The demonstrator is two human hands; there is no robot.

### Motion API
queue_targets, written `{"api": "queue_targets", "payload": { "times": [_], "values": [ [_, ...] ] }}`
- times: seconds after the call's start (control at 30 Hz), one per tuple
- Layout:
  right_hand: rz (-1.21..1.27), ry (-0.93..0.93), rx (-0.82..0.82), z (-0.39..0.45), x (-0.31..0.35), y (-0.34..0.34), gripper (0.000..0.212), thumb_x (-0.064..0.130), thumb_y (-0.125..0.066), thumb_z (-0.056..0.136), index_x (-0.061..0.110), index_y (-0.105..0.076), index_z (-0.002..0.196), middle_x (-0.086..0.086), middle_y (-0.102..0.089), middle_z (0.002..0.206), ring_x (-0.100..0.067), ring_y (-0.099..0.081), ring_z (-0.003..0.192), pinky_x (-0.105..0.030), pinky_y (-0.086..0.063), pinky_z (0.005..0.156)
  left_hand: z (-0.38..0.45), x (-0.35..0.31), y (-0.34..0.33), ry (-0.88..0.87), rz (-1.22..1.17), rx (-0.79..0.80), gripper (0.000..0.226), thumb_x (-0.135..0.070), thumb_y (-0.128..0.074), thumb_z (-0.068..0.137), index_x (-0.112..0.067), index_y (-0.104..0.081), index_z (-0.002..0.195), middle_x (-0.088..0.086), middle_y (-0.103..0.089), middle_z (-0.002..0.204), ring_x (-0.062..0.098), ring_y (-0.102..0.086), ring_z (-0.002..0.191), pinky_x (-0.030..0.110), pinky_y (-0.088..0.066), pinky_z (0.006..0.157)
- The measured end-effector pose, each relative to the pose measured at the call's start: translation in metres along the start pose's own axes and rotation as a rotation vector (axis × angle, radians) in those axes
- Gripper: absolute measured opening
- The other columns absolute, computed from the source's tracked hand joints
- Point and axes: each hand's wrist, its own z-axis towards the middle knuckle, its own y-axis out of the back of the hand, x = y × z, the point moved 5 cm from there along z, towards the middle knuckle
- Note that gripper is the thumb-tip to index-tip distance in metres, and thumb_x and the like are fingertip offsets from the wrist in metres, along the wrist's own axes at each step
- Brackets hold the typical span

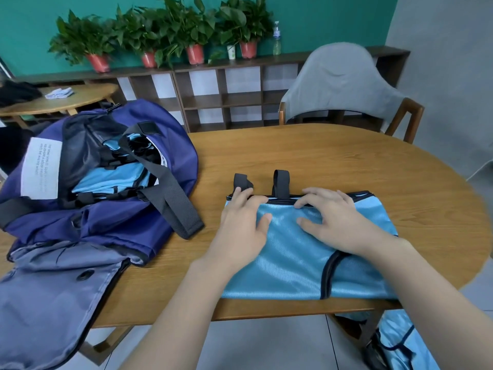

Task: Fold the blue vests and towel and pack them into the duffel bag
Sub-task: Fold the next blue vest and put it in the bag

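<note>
At the left of the frame a navy duffel bag (93, 182) lies open on the wooden table (346, 161), its grey-lined flap hanging over the near edge; light blue fabric with black trim shows inside it, and a black strap (170, 193) trails out onto the tabletop. In the lower middle a blue vest (293, 260), folded flat, lies near the table's front edge, two black loops sticking out past its far edge. The left hand (244, 217) rests flat on the vest's far left corner, fingers straight. The right hand (333, 220) presses on the vest beside it, fingers spread, fingertips at the black-trimmed far edge. More blue fabric (400, 343) lies below the table at lower right. A grey chair (341, 84) stands at upper right.
</note>
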Motion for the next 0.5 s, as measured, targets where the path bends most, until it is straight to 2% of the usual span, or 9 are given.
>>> {"api": "queue_targets", "payload": {
  "times": [0.1, 0.17, 0.23, 0.3, 0.37, 0.5],
  "values": [
    [-0.022, -0.009, 0.01, -0.001, -0.006, 0.003, 0.033, 0.048, -0.058, 0.094, 0.045, -0.055, 0.127, 0.012, -0.039, 0.152, -0.012, -0.027, 0.144, -0.05, -0.004, 0.123, -0.012, -0.022, -0.006, -0.059, 0.026, -0.006, 0.042, -0.039, -0.054, 0.102, -0.026, -0.052, 0.142, -0.001, -0.03, 0.16, 0.016, -0.008, 0.155, 0.043, -0.013, 0.124],
    [-0.019, -0.006, 0.028, -0.001, -0.009, 0.003, 0.034, 0.049, -0.057, 0.095, 0.047, -0.054, 0.128, 0.014, -0.039, 0.151, -0.013, -0.028, 0.144, -0.05, -0.004, 0.122, -0.024, -0.037, -0.017, -0.039, 0.036, 0.056, 0.049, -0.052, -0.053, 0.099, -0.028, -0.054, 0.14, -0.002, -0.032, 0.158, 0.014, -0.012, 0.153, 0.044, -0.011, 0.123],
    [-0.028, -0.009, 0.043, -0.001, -0.011, 0.002, 0.033, 0.051, -0.054, 0.096, 0.049, -0.053, 0.129, 0.016, -0.039, 0.151, -0.014, -0.028, 0.144, -0.05, -0.004, 0.122, -0.037, -0.047, -0.031, 0.031, 0.096, 0.172, 0.07, -0.07, -0.046, 0.092, -0.027, -0.045, 0.148, 0.0, -0.024, 0.162, 0.016, -0.005, 0.153, 0.047, -0.004, 0.124],
    [-0.046, -0.02, 0.049, 0.0, -0.014, 0.003, 0.033, 0.053, -0.049, 0.098, 0.052, -0.051, 0.131, 0.017, -0.039, 0.15, -0.015, -0.028, 0.144, -0.05, -0.005, 0.121, -0.048, -0.052, -0.04, 0.069, 0.206, 0.257, 0.092, -0.083, -0.039, 0.085, -0.026, -0.027, 0.157, 0.001, -0.01, 0.167, 0.021, 0.009, 0.154, 0.052, 0.006, 0.123],
    [-0.064, -0.032, 0.05, 0.001, -0.016, 0.004, 0.033, 0.053, -0.046, 0.099, 0.054, -0.05, 0.132, 0.018, -0.04, 0.149, -0.015, -0.029, 0.143, -0.05, -0.006, 0.121, -0.052, -0.053, -0.042, 0.086, 0.256, 0.275, 0.1, -0.085, -0.041, 0.082, -0.027, -0.017, 0.159, 0.001, -0.001, 0.168, 0.023, 0.016, 0.154, 0.054, 0.011, 0.122],
    [-0.112, -0.068, 0.055, -0.002, -0.016, 0.008, 0.039, 0.055, -0.041, 0.1, 0.054, -0.047, 0.138, 0.016, -0.041, 0.149, -0.017, -0.03, 0.142, -0.048, -0.01, 0.12, -0.046, -0.052, -0.037, 0.094, 0.253, 0.275, 0.096, -0.08, -0.05, 0.081, -0.032, -0.02, 0.158, -0.002, -0.002, 0.168, 0.023, 0.014, 0.154, 0.055, 0.012, 0.121]
  ]
}}
